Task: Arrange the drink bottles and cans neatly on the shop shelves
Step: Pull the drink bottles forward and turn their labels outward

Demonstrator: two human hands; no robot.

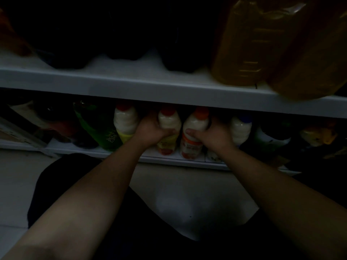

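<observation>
Your left hand (150,129) wraps the red-capped bottle (170,120) and your right hand (213,135) the orange-capped bottle (195,123). The two stand side by side on the lower shelf (169,160). That shelf carries four milky bottles and one green bottle (97,126).

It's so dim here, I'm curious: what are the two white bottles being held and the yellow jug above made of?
The red-capped bottle and orange-capped bottle: probably plastic, milky-white, soft sheen, printed label wraps. The yellow jug: likely clear plastic, given moulded ribs and glossy highlights over amber contents.
</observation>
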